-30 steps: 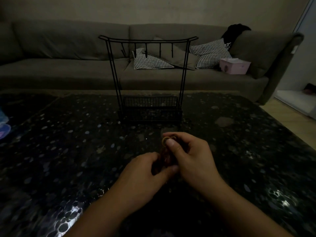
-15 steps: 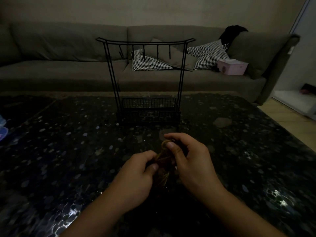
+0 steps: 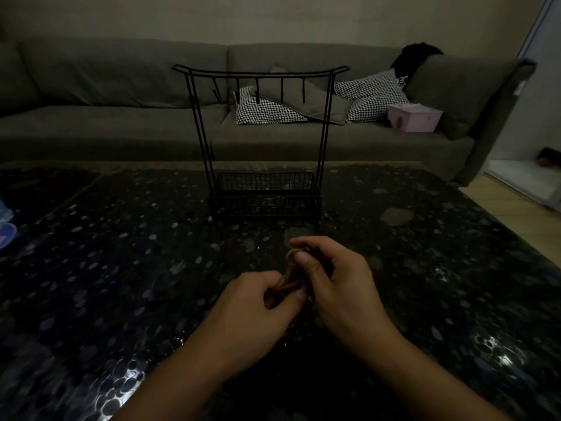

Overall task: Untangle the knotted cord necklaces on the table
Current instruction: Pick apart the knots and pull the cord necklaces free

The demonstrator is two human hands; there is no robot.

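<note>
Pinching brown cords [image 3: 292, 276] with both: left hand [image 3: 255, 311] at 7 o'clock end, right hand [image 3: 340, 284] at 1 o'clock loop, above table [image 3: 121, 268].

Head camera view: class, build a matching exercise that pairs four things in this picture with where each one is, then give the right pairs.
Things:
1. tangled brown cord necklaces
2. black wire hook stand with basket base
3. pale pink box
4. black-and-white checked cushions

Places:
A. on the sofa seat, near its right arm
B. upright on the dark speckled table, beyond the hands
C. pinched between the left hand and right hand
D. against the grey sofa back, behind the stand

Pairs: 1-C, 2-B, 3-A, 4-D
</note>
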